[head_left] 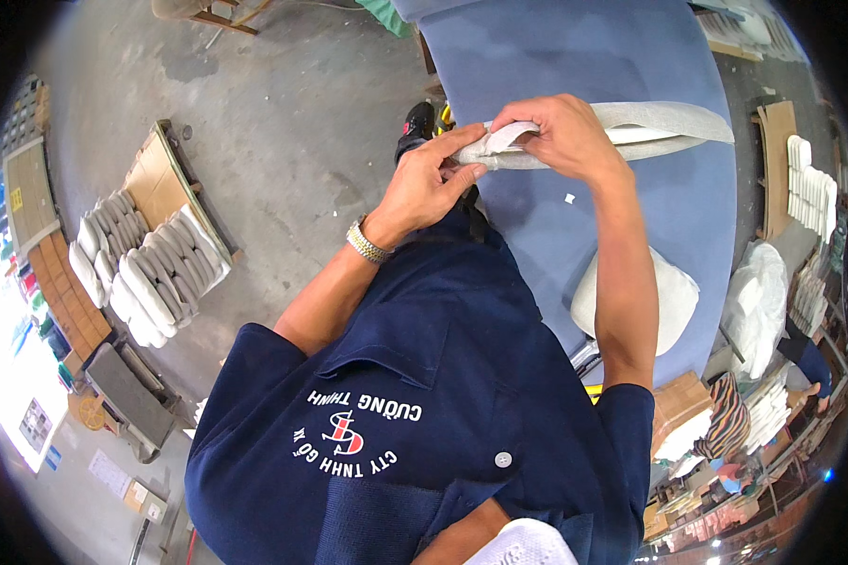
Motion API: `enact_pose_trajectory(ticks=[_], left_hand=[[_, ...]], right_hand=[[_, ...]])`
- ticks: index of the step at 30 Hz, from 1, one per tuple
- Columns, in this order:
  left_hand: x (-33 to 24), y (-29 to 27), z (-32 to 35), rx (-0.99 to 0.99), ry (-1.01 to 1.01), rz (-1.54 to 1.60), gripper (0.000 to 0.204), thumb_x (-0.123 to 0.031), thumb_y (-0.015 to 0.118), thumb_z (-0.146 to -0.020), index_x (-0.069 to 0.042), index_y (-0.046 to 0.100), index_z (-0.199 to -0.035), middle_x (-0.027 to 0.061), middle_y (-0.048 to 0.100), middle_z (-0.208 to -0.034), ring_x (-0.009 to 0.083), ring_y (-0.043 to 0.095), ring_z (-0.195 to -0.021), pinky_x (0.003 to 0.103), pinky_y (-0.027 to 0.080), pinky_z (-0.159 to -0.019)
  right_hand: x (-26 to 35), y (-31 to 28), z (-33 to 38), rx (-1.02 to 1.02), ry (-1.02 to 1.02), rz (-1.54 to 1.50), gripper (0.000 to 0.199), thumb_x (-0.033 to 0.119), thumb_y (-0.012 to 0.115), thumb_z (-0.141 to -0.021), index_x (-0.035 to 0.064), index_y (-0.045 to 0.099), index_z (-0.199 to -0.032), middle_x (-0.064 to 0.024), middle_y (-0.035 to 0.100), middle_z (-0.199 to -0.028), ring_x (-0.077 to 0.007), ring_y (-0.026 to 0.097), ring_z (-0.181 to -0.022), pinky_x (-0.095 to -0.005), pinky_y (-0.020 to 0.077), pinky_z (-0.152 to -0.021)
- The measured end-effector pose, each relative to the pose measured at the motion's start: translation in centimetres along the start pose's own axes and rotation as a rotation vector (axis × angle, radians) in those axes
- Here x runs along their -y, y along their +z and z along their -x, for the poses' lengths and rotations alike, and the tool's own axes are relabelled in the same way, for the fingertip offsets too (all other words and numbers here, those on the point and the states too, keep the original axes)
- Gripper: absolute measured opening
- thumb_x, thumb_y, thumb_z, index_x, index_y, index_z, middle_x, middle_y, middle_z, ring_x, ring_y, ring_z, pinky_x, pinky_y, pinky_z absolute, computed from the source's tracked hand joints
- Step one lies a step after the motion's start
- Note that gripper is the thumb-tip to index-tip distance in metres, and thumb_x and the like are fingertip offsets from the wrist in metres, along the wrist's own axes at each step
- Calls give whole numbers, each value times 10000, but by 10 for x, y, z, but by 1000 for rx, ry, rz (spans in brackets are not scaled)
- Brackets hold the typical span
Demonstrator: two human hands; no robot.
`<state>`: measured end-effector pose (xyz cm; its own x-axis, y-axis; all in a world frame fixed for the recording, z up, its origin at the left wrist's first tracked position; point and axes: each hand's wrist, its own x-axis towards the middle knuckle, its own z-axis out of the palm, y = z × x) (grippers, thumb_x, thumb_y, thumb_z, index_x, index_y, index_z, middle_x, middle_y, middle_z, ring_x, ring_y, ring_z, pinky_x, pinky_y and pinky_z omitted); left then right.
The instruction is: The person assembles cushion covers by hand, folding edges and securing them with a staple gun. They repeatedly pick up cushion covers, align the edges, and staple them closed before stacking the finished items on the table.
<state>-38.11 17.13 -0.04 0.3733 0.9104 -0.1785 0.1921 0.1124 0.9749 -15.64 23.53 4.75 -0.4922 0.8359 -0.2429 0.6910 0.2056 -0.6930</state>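
Broad worktable covered in smooth blue material [537, 217]. Directly on it: small white scrap [570, 199], near the middle; rounded off-white pad [676, 303], partly hidden; long pale-grey fabric strip [669, 115], looped, right-hand end across the top — contact there unclear. Grey concrete floor [292, 104], darkly stained in patches. To the left: flat brown cardboard sheet [157, 169]; adjoining, packed rows of pale-grey rounded cushions [165, 273] — base beneath hidden.

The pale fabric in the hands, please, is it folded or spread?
Folded: the pale fabric lies in a narrow band across the blue table, white showing between its grey edges.
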Motion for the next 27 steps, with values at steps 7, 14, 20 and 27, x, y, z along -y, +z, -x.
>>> enact_pose_trajectory(ticks=[7, 14, 20, 27], left_hand=[[2, -6, 3, 69, -21, -24, 447, -94, 723, -926, -13, 618, -1353, 126, 668, -1305, 182, 686, -1022, 319, 566, -852], [0, -11, 6, 134, -39, -48, 465, -89, 716, -943, -16, 604, -1388, 129, 667, -1301, 150, 656, -1066, 321, 552, -900], [0, -10, 8, 149, -21, -76, 433, -92, 713, -929, -9, 621, -1344, 129, 618, -1414, 197, 662, -1114, 341, 562, -905], [-3, -2, 6, 82, 17, -41, 463, -112, 710, -926, -29, 607, -1369, 155, 600, -1433, 245, 673, -1157, 349, 584, -885]], right_hand=[[14, 3, -7, 29, 94, 83, 122, 198, 740, -790, 164, 763, -904, -111, 722, -769, -349, 680, -749, -445, 500, -671], [9, 14, -3, -1, 78, 109, 110, 241, 744, -783, 182, 771, -872, -120, 715, -731, -365, 694, -766, -471, 520, -691], [7, 17, 4, -18, 71, 115, 114, 229, 748, -780, 191, 774, -884, -118, 723, -746, -370, 697, -774, -477, 520, -687], [-3, 16, 16, -153, -133, 52, 188, 106, 744, -782, 153, 750, -964, -131, 724, -797, -350, 682, -757, -456, 501, -675]])
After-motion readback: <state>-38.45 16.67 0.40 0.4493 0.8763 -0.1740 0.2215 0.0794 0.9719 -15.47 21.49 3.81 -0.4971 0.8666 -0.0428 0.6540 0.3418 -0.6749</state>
